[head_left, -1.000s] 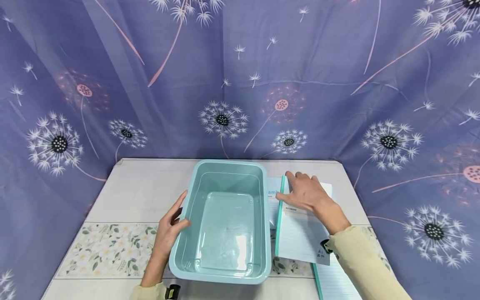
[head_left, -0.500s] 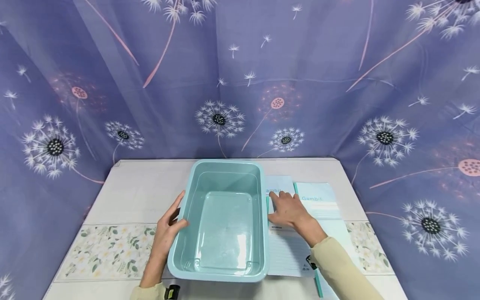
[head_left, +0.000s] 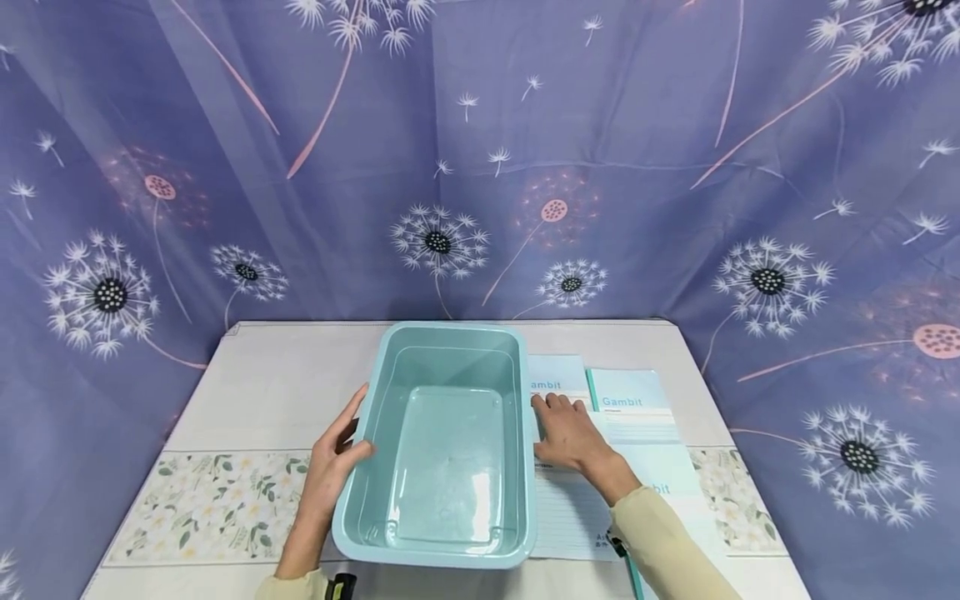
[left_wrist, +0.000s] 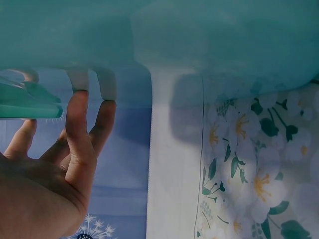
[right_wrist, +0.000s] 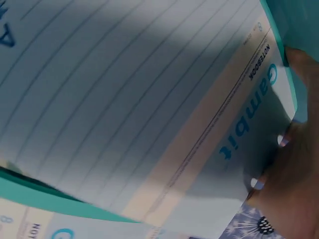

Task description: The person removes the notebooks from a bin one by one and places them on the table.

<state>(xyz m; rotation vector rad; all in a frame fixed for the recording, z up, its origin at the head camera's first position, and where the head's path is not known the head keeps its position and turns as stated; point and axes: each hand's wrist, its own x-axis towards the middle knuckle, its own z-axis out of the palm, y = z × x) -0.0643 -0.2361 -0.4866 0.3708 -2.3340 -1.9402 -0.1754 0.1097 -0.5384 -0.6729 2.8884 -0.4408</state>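
Note:
A pale teal plastic basin (head_left: 457,358) stands at the middle of the table with nothing inside. My left hand (head_left: 330,471) grips its left rim, thumb over the edge and fingers along the outer wall; the left wrist view has the basin wall (left_wrist: 199,35) close above those fingers (left_wrist: 77,114). Right beside the basin, my right hand (head_left: 576,437) holds a lined-cover notebook (head_left: 573,521) with a green spine. In the right wrist view the thumb (right_wrist: 299,62) is at the spine of this Gambit notebook (right_wrist: 139,99) and the fingers are at its top edge.
Another Gambit notebook (head_left: 557,375) lies behind the held one. To the right are more notebooks, one at the back (head_left: 626,400) and one nearer (head_left: 678,500), partly under the right sleeve (head_left: 667,542). A purple dandelion curtain (head_left: 480,167) encloses the table.
My right hand has carried the notebook left and a little nearer, up against the basin's right side, uncovering the notebooks on the right. The left hand stays on the basin rim.

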